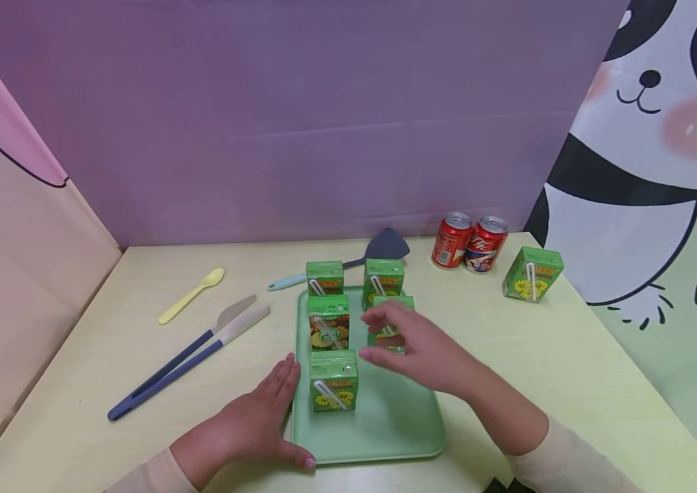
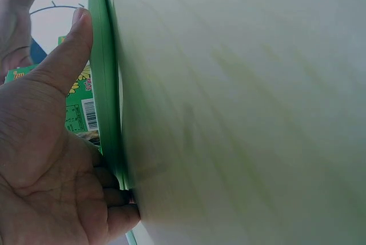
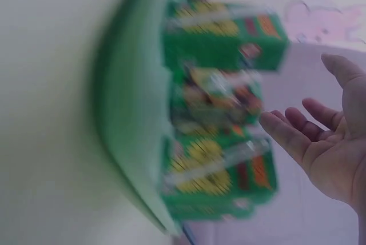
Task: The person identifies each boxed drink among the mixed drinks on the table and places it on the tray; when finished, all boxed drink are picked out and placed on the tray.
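Observation:
Several green drink cartons with straws stand on a light green tray (image 1: 385, 431), in a left and a right column. My left hand (image 1: 256, 418) lies along the tray's left edge, fingers extended and thumb at the front corner; the left wrist view shows them at the rim. My right hand (image 1: 416, 349) hovers over the tray with nothing between its spread fingers and thumb, as the right wrist view shows. Its fingers partly cover the nearer right-column carton (image 1: 400, 302). Left of its thumb is the front-left carton (image 1: 333, 383); behind that stands a carton with a brown picture (image 1: 328, 329).
Another green carton (image 1: 533, 275) stands off the tray at the right. Two red cans (image 1: 468, 245) are at the back. A dark-headed spatula (image 1: 385, 245) lies behind the tray. Left of it lie a yellow spoon (image 1: 191, 296) and blue-handled tongs (image 1: 185, 366).

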### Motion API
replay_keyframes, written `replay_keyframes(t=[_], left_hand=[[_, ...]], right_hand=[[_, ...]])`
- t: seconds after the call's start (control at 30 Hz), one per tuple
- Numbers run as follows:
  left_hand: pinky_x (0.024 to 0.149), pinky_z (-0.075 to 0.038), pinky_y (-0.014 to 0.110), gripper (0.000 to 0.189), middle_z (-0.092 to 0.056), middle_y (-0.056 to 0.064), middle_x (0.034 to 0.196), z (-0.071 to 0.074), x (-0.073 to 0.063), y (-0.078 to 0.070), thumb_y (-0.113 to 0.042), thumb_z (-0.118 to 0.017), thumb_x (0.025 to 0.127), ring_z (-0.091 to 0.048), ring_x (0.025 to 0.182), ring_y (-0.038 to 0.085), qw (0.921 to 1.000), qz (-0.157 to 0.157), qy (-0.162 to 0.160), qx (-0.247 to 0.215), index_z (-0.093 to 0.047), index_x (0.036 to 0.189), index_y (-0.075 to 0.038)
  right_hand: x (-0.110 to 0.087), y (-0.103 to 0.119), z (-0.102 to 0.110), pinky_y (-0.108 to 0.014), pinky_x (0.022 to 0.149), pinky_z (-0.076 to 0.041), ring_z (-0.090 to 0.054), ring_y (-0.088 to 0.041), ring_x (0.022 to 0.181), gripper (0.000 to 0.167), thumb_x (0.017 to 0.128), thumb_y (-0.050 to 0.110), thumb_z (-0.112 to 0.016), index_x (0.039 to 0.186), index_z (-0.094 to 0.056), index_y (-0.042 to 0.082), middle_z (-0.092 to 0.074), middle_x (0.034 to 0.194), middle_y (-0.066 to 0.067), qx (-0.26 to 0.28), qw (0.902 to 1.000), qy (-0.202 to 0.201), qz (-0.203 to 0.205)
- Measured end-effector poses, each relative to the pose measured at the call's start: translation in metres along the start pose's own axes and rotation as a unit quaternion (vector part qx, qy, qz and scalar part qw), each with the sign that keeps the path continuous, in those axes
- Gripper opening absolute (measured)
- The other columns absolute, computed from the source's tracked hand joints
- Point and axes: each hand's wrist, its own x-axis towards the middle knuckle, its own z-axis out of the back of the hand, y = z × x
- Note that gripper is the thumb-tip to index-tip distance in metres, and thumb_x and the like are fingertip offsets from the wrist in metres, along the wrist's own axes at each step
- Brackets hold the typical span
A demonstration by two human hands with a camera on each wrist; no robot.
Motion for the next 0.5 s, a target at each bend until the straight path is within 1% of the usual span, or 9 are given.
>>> replay_keyframes(t=[0.1,0.2,0.33,0.43,0.5], left_hand=[[0.113,-0.034,0.053,0.141,0.000,0.012,0.166,0.000,0.000,-0.001,-0.085,-0.067,0.058,-0.006,0.152,0.032,1.0000,-0.004,-0.001,-0.001,-0.007,0.158,-0.005],[0.113,-0.034,0.053,0.141,0.000,0.011,0.166,0.001,-0.001,-0.001,-0.086,-0.067,0.058,-0.005,0.153,0.031,1.0000,0.000,0.002,-0.002,-0.007,0.158,-0.007],[0.112,-0.034,0.054,0.141,0.000,0.010,0.166,0.001,-0.001,-0.001,-0.086,-0.067,0.058,-0.005,0.153,0.030,1.0000,0.004,0.004,-0.003,-0.007,0.158,-0.007],[0.112,-0.034,0.054,0.141,0.000,0.010,0.166,0.000,-0.001,-0.001,-0.085,-0.067,0.057,-0.005,0.153,0.031,1.0000,0.003,0.004,-0.004,-0.007,0.158,-0.007],[0.113,-0.034,0.053,0.141,0.001,0.010,0.166,0.000,0.000,-0.001,-0.085,-0.067,0.057,-0.004,0.153,0.030,1.0000,0.005,0.005,-0.003,-0.006,0.158,-0.007]], right_hand=[[-0.002,-0.001,0.024,-0.041,0.096,-0.053,-0.062,-0.027,0.118,0.050,0.090,0.042,-0.070,0.129,-0.052,0.015,-0.055,0.127,-0.002,0.014,0.9990,-0.039,0.020],[-0.004,-0.004,0.048,-0.046,0.100,-0.050,-0.057,-0.029,0.124,0.050,0.092,0.036,-0.069,0.132,-0.049,0.013,-0.053,0.132,-0.004,-0.007,0.9965,-0.080,0.024],[-0.008,-0.010,0.074,-0.052,0.103,-0.046,-0.052,-0.032,0.128,0.052,0.093,0.032,-0.068,0.135,-0.045,0.012,-0.051,0.135,-0.006,-0.041,0.9906,-0.129,0.015],[-0.011,-0.016,0.092,-0.057,0.104,-0.043,-0.049,-0.034,0.128,0.056,0.093,0.031,-0.068,0.138,-0.043,0.008,-0.050,0.135,-0.011,-0.061,0.9852,-0.160,0.011],[-0.012,-0.022,0.103,-0.060,0.103,-0.041,-0.046,-0.036,0.128,0.060,0.094,0.033,-0.067,0.140,-0.041,0.007,-0.048,0.137,-0.013,-0.075,0.9813,-0.177,-0.003]])
